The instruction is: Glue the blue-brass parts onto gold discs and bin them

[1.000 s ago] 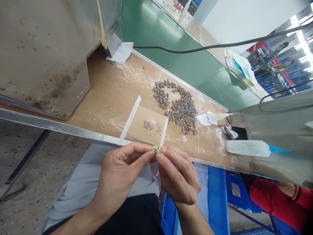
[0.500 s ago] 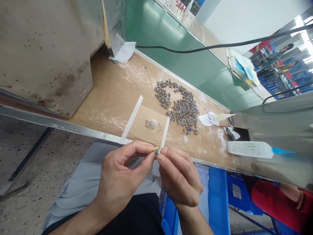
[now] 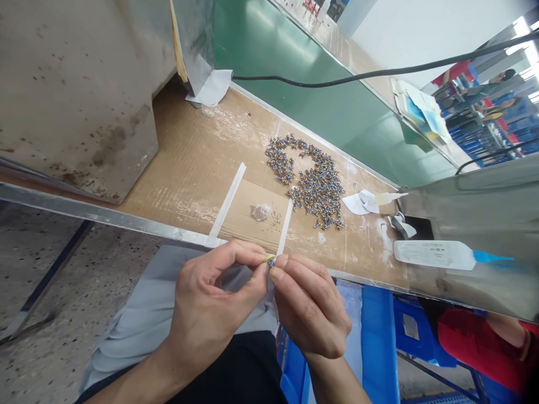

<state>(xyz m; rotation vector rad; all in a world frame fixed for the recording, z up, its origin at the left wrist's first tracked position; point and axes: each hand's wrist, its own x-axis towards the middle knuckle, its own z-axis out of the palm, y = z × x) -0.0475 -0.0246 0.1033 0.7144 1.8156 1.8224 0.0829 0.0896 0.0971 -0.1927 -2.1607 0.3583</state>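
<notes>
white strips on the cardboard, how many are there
2. The left strip lies diagonally on the cardboard; the right strip lies nearer the pile of small parts.

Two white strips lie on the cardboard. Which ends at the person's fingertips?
The shorter strip, nearer the parts pile: its end reaches the small piece the left hand and right hand pinch. The longer strip ends further left.

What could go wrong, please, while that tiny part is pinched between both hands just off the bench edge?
1. The small part is held only at the tips of the left hand and right hand, out past the bench edge. A slip would likely drop it onto the lap or floor.
2. The pile of parts lies loose on the bench, so a nudge could scatter it.
</notes>
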